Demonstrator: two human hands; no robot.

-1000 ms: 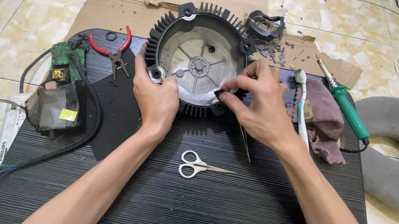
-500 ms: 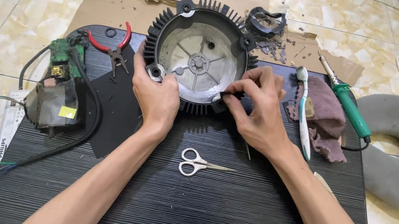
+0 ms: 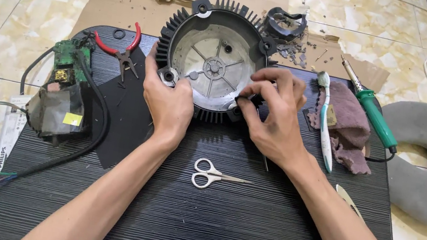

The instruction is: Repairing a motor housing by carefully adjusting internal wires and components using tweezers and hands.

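A round finned metal housing [image 3: 215,61] sits at the far middle of a black ribbed tabletop [image 3: 243,226]. The left hand [image 3: 168,102] grips its near-left rim, fingers closed around it. The right hand [image 3: 275,115] pinches the near-right rim. Small scissors [image 3: 212,174] lie nearer; red-handled pliers [image 3: 122,53] lie left.

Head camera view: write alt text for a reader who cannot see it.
Two bare hands hold a round, finned black metal housing on a dark ribbed table: the left hand grips its near-left rim, the right hand pinches its near-right rim. Small scissors lie nearer, red-handled pliers to the left.
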